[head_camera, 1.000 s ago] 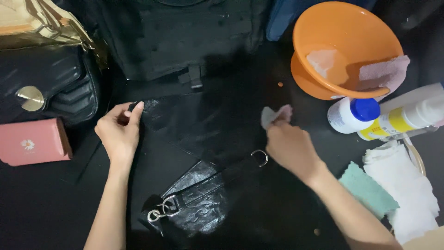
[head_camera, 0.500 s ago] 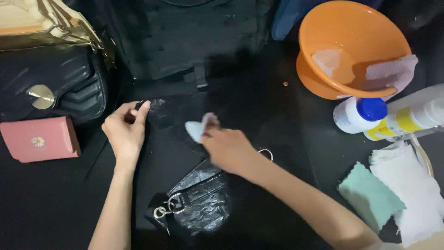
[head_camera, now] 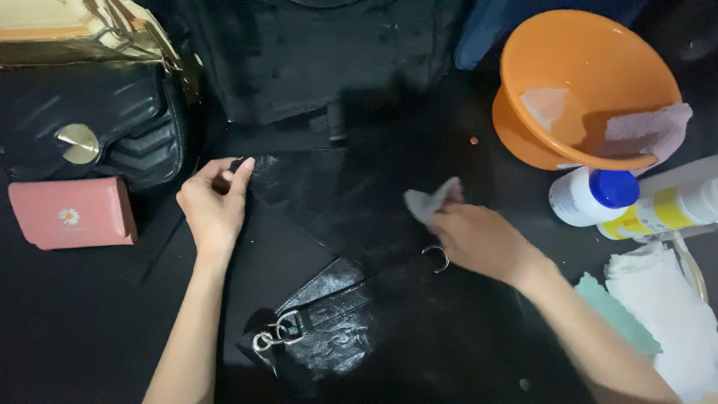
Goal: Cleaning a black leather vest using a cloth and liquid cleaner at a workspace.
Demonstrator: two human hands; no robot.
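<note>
My left hand [head_camera: 213, 206] pinches the upper corner of a glossy black leather bag [head_camera: 329, 217] lying flat between my hands, fingers curled on its edge. My right hand [head_camera: 479, 239] is closed around a small pale cloth [head_camera: 428, 200], pressing it onto the bag's surface; a metal ring [head_camera: 437, 258] sits just under that hand. Beyond my right hand stand an orange bowl [head_camera: 591, 82] and a white bottle with a blue cap [head_camera: 591, 196]. A pink wallet [head_camera: 71, 213] lies to the left of my left hand.

Hands [head_camera: 479, 239] on black leather bag [head_camera: 336, 202]
</note>
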